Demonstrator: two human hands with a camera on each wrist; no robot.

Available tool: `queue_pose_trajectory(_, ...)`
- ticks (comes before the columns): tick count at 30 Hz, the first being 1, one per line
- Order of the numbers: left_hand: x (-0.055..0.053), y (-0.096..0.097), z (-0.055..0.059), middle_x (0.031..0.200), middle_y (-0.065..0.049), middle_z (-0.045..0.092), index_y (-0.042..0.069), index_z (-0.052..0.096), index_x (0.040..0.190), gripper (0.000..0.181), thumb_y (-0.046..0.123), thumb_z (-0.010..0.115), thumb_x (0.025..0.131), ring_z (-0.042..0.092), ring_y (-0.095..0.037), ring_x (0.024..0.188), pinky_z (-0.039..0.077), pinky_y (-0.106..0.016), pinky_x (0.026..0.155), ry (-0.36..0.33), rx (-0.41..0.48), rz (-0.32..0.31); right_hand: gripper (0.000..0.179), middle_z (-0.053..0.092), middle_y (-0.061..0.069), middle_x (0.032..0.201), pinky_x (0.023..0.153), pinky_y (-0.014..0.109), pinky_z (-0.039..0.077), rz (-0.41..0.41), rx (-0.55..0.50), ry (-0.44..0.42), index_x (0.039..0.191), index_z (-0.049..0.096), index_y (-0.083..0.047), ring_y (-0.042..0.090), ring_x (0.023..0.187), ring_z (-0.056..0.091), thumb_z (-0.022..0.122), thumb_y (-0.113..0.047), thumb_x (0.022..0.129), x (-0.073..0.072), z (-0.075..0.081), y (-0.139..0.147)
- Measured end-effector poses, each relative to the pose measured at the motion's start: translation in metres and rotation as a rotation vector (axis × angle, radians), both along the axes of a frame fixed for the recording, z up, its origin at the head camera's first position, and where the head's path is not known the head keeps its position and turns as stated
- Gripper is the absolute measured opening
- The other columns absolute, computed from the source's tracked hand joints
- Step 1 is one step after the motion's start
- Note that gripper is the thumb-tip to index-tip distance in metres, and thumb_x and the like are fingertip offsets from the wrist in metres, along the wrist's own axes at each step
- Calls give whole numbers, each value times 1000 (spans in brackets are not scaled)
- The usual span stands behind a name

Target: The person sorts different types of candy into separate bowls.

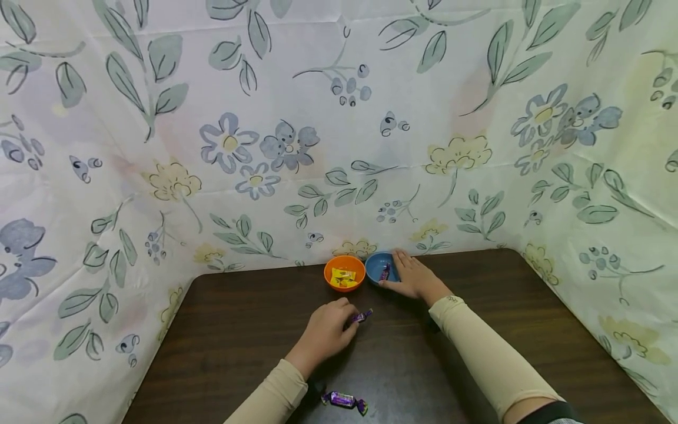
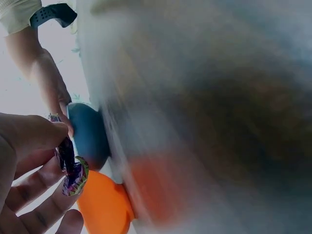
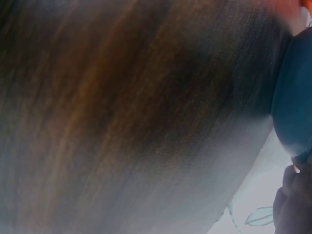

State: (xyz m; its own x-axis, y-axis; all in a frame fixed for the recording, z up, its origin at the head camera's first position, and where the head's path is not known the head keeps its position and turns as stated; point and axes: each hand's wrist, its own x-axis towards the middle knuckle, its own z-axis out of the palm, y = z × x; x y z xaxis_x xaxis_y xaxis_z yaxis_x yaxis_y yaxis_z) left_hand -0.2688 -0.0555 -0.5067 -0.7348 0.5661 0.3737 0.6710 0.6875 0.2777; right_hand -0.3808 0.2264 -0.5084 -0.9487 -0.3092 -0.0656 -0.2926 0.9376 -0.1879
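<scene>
Between thumb and fingers my left hand [image 1: 327, 327] pinches a purple-wrapped candy [image 1: 362, 317], in front of the two bowls. The left wrist view shows that candy [image 2: 72, 168] close up, its twisted wrapper end sticking out past the fingers. My right hand [image 1: 415, 277] rests against the right side of a blue bowl [image 1: 375, 261], fingers at the far rim and thumb at the near side. Inside the blue bowl lies one purple candy [image 1: 385, 272]. An orange bowl [image 1: 345, 259] holding several yellow-wrapped candies [image 1: 343, 278] stands right beside it on the left.
Another purple candy [image 1: 341, 400] lies near the front of the dark wooden table [image 1: 238, 330]. Behind the bowls, at the table's back edge, hangs a floral cloth [image 1: 339, 141], which also runs along both sides.
</scene>
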Motion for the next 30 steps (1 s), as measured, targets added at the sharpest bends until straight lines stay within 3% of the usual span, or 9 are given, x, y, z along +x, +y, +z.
queue_pose_trajectory(9,-12,8,3,89,2,67,13,78,104,14,23,81,94,53,-7,69,52,-23,65,-29,15,40,109,17,24,176,133,56,21,-10,10,0,168,17,2,40,164,21,44,-77,98,1,-1,0)
queue_pose_trajectory(18,-22,17,10,97,3,72,15,79,107,16,26,79,96,60,-8,76,59,-28,76,-84,12,80,105,19,25,175,132,57,22,-3,-7,5,167,19,4,41,163,22,48,-71,100,1,-1,-1)
queue_pose_trajectory(30,-43,28,17,95,3,69,16,78,106,16,29,78,96,59,-8,75,58,-28,71,-45,-29,86,108,19,26,175,132,57,21,1,-12,12,167,19,5,42,163,22,45,-75,100,2,-1,0)
